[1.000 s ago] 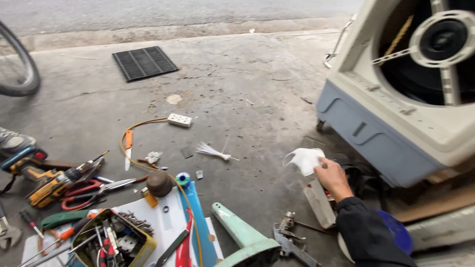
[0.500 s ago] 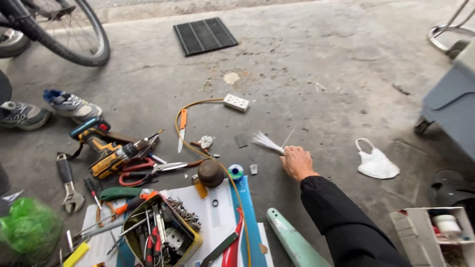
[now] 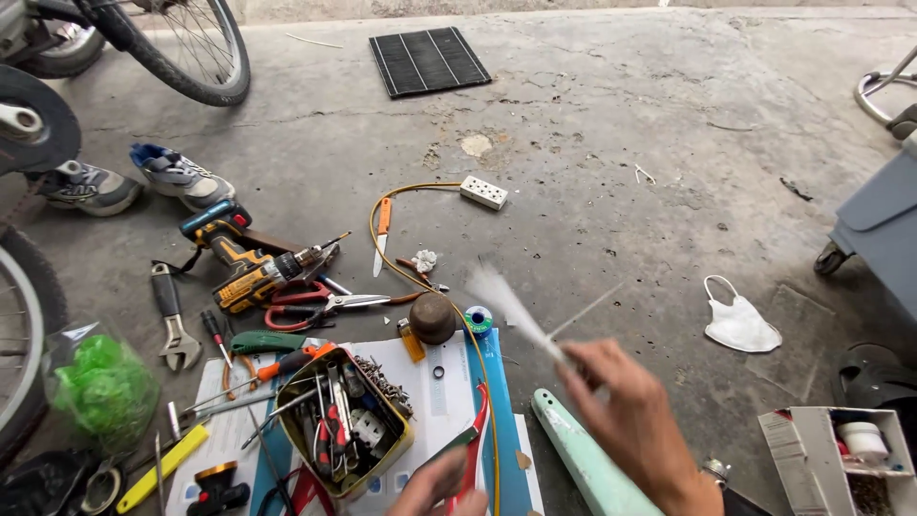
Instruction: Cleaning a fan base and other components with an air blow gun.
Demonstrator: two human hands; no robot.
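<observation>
While the right hand (image 3: 635,420) has its grip pinched shut on a bundle of white zip ties (image 3: 511,306), lifted off the floor just right of the solder spool (image 3: 479,319), the left hand (image 3: 441,485) only peeks in below that spool, fingers loosely curled near the red pliers (image 3: 475,435), so I can't tell if it's holding anything. Picking up looks done to me; nothing's been tied yet. Tool tin (image 3: 344,420) sits left of the spool.
</observation>
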